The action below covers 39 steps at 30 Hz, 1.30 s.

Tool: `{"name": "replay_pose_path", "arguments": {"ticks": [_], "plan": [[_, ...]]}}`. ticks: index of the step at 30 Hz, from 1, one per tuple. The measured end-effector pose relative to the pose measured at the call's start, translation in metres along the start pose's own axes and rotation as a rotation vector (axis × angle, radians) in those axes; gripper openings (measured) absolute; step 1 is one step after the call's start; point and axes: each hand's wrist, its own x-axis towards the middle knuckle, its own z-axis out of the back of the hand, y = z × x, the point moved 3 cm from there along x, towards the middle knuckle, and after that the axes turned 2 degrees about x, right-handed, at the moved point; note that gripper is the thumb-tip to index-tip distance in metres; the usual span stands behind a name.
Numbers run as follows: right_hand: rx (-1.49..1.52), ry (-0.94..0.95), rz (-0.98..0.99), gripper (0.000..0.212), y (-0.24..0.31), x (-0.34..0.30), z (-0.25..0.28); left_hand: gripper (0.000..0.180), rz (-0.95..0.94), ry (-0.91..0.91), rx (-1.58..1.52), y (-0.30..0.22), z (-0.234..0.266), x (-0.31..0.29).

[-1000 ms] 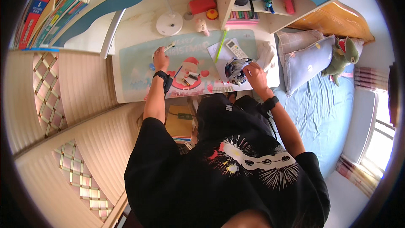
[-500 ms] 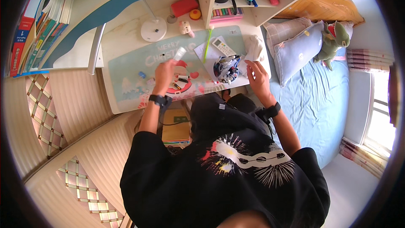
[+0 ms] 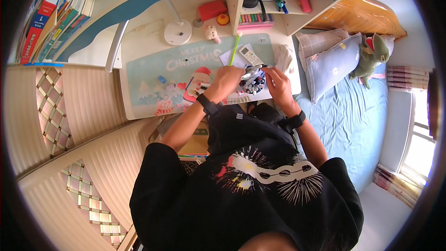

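Observation:
A round pen holder [image 3: 254,86] packed with pens stands near the front edge of the desk, between my hands. My left hand [image 3: 227,82] is at its left side, fingers bent together over the rim; whatever they grip is hidden among the pens. On the opposite side my right hand [image 3: 279,87] has its fingertips pinched at the upper right rim, and anything in them is too small to make out. Just beyond the holder lie a white remote control [image 3: 251,56], papers [image 3: 227,58] and a thin green stick [image 3: 234,49].
A Christmas-patterned mat [image 3: 153,76] covers the desk, with a small blue item [image 3: 161,79] on it. Behind stand a white lamp base [image 3: 178,32], a red case [image 3: 212,9] and a pink figurine [image 3: 212,33]. To the right is a bed [image 3: 341,116] with a dinosaur toy [image 3: 370,58].
My left hand has moved right, from over the mat to the pen holder; the white object it held no longer shows clearly. My right hand has shifted slightly inward, its fingers closing together.

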Motion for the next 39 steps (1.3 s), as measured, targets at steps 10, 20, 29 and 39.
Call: {"name": "replay_pose_path", "arguments": {"ticks": [10,20,29,39], "plan": [[0.045,0.179,0.048,0.014,-0.005,0.005,-0.002,0.011,-0.204,0.089,0.138,-0.067,0.080,0.024],[0.253,0.085,-0.272,0.016,-0.057,0.002,0.003,0.021,-0.026,-0.188,-0.161,-0.030,0.019,-0.002],[0.287,0.174,-0.180,0.012,-0.053,0.011,-0.014,0.011,0.158,-0.236,-0.260,-0.019,-0.008,-0.004],[0.219,0.390,-0.114,0.012,-0.093,0.015,-0.041,0.012,0.204,-0.253,-0.302,-0.020,-0.017,-0.006]]}}
